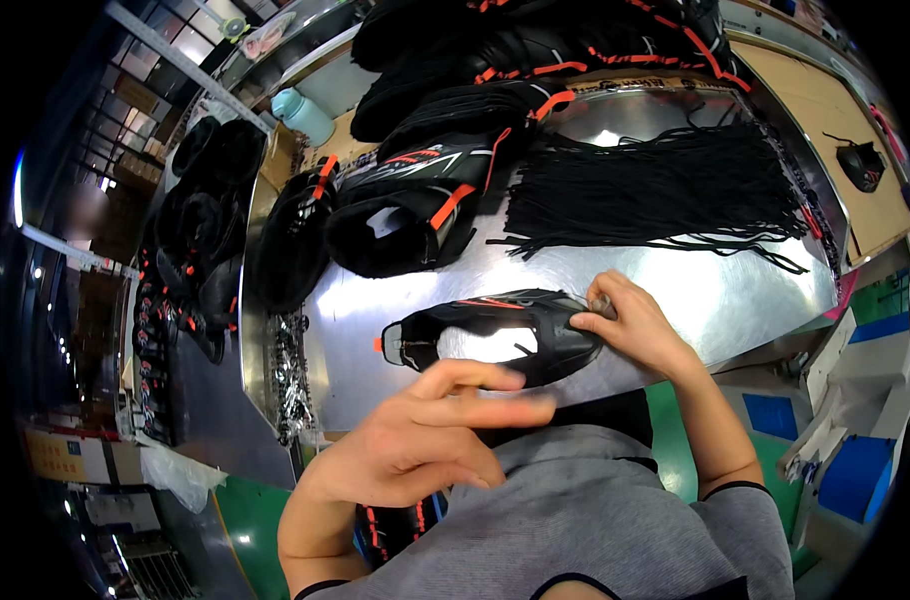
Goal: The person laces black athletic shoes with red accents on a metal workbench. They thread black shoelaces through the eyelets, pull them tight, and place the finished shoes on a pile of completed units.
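Left fingers (pixel 475 412) spread before the shoe upper (pixel 552 338); right fingers (pixel 597 323), at its toe, apparently pinch something grey (pixel 603 306).

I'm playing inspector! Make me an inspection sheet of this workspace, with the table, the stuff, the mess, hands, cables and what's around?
Surface: shiny metal tabletop, reflecting light.
Job's things: black shoe with an orange tab at its left end, lying near the front edge; black laces spread beyond it.
Clutter: more black shoes with orange tabs, crowded along the left and far sides.
Hands: left hand blurred, fingers apart, whether touching the shoe unclear; right hand gripping the shoe's right end.
Cables: nothing seen.
Surroundings: light-blue bottle beyond the shoes; cardboard at right; green floor below.
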Demonstrator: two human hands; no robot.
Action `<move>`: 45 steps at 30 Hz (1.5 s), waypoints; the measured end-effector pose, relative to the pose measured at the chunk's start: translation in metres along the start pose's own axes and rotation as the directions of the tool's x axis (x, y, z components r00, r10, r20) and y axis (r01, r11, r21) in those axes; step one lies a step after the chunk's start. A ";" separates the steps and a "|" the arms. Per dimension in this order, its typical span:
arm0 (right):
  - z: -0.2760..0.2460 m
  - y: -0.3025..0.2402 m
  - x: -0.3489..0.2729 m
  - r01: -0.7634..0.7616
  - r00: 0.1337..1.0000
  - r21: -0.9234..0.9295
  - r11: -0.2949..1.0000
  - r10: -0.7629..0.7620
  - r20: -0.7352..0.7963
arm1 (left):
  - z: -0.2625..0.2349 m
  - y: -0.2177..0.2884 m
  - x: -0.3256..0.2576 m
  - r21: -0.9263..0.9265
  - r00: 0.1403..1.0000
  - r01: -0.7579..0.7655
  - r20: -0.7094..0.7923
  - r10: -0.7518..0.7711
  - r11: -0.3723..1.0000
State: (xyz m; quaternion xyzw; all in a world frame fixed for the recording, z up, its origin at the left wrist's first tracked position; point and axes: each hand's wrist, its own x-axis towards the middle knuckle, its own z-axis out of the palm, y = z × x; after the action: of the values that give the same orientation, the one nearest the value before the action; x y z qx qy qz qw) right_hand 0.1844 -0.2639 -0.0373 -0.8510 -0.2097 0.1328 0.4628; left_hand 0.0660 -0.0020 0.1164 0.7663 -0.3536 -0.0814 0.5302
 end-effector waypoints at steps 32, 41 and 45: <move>0.063 -0.039 -0.019 -0.002 0.996 0.267 0.964 0.027 -0.089 | 0.062 -0.104 -0.002 -0.517 0.474 0.662 -0.271 -0.838 0.542; 0.043 -0.058 -0.040 0.108 0.992 0.261 0.959 -0.119 0.029 | 0.070 -0.105 -0.014 -0.428 0.462 0.656 -0.423 -0.780 0.621; 0.032 -0.051 -0.044 0.139 0.986 0.144 0.980 -0.151 0.069 | 0.072 -0.102 -0.013 -0.408 0.430 0.678 -0.455 -0.780 0.611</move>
State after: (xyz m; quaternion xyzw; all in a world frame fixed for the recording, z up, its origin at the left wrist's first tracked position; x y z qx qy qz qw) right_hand 0.1205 -0.2373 -0.0098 -0.7932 -0.2798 0.1469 0.5206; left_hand 0.0672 -0.0289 -0.0064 0.7801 0.2065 -0.0879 0.5840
